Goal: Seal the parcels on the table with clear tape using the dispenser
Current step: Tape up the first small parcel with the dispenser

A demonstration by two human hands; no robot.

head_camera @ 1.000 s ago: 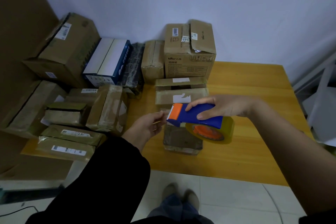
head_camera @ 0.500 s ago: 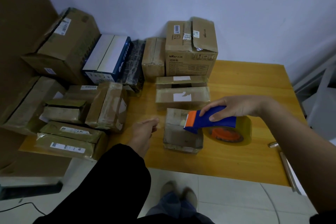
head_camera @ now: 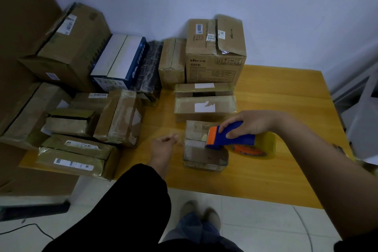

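Small parcel [head_camera: 204, 156] at near counter [head_camera: 286, 98] edge, centre. Dispenser [head_camera: 235, 136] over its right top, in right hand [head_camera: 252, 122]. Left hand [head_camera: 163, 147] just left, pinching tape [head_camera: 182, 139]. Two flat parcels [head_camera: 204, 108] behind, tall box [head_camera: 214, 55] beyond, parcel pile [head_camera: 81, 129] left.

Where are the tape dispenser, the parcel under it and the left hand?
tape dispenser [head_camera: 243, 141]: head view, blue handle.
parcel [head_camera: 204, 156]: head view, top face.
left hand [head_camera: 163, 147]: head view, back of hand.

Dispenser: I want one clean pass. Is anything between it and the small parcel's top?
Nothing visible. The dispenser, gripped by the right hand, is over the parcel, its orange end at the top; the left hand is beside the parcel, apart.
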